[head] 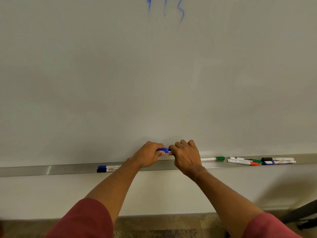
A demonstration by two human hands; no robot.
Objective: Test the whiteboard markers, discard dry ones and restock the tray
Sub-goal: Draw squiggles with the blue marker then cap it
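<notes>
I hold a blue marker (165, 150) level between both hands, just above the metal tray (51, 170) of the whiteboard (154, 83). My left hand (148, 154) grips its blue cap end. My right hand (186, 156) grips the white barrel, most of which is hidden under the fingers. Blue scribbles (181, 12) mark the board's top. On the tray's left lie a blue-capped marker (109, 167) and a black-capped marker (108, 170). To the right lie a green-capped marker (212, 158) and a cluster of several markers (260, 161).
A plain wall runs below the tray, with a brownish floor (163, 225) under it. A dark stand leg (301, 215) angles in at the lower right. My red sleeves fill the bottom corners.
</notes>
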